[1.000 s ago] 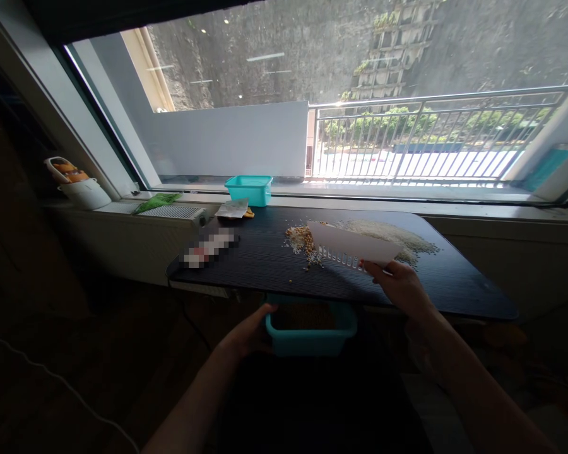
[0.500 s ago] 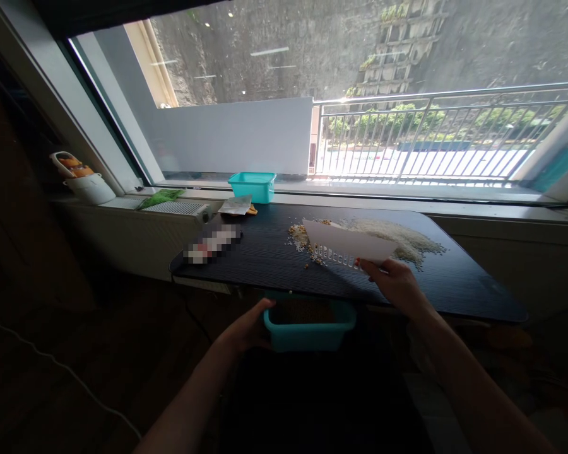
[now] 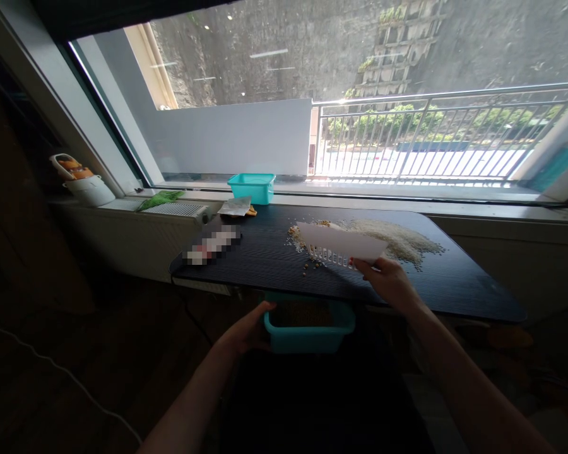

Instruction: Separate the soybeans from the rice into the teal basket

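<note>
My right hand (image 3: 388, 280) grips the corner of a white slotted plastic scraper (image 3: 341, 244) that stands on edge on the dark table (image 3: 265, 265). The scraper rests against a small heap of yellow kernels (image 3: 297, 236); a wider spread of white rice (image 3: 400, 236) lies behind it. Loose kernels are scattered in front of the scraper. My left hand (image 3: 246, 331) holds the left end of a teal bin (image 3: 307, 328) just below the table's near edge; the bin has kernels inside.
A second teal bin (image 3: 252, 187) sits on the windowsill beside a grey packet (image 3: 235, 207). A blurred-out item (image 3: 213, 244) lies on the table's left. A white pot (image 3: 89, 189) and green cloth (image 3: 158, 199) rest on the radiator ledge. A cable (image 3: 52, 369) runs across the floor.
The scraper and my right hand shifted slightly left, pushing into the kernels. A few kernels moved toward the near edge. My left hand and the bin stayed below the edge.
</note>
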Demonstrator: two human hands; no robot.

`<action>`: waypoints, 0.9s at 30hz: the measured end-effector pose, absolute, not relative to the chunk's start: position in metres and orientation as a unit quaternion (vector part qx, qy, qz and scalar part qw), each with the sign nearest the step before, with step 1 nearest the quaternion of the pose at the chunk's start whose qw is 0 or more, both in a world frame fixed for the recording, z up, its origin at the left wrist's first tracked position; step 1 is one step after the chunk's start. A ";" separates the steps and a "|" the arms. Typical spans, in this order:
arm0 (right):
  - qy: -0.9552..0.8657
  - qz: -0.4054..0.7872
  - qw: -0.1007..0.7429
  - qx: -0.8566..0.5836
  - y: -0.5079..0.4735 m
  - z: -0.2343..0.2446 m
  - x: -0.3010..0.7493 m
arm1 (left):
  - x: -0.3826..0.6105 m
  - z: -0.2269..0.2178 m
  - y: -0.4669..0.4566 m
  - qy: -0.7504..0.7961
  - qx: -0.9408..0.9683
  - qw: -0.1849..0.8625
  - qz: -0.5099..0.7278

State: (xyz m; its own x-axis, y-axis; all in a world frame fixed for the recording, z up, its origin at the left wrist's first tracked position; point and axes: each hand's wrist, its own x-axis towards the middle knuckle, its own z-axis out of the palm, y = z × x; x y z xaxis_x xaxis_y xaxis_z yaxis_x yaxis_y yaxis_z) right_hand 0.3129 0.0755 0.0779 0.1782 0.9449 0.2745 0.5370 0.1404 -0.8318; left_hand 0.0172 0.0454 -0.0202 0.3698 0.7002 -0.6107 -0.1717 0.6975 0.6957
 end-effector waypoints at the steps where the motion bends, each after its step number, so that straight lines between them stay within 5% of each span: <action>1: -0.606 0.224 0.455 -0.612 0.074 0.078 0.312 | 0.017 -0.020 0.046 0.488 0.272 0.781 0.279; 27: -0.575 0.267 0.481 -0.606 0.044 0.075 0.310 | -0.003 -0.010 0.041 0.493 0.266 0.771 0.302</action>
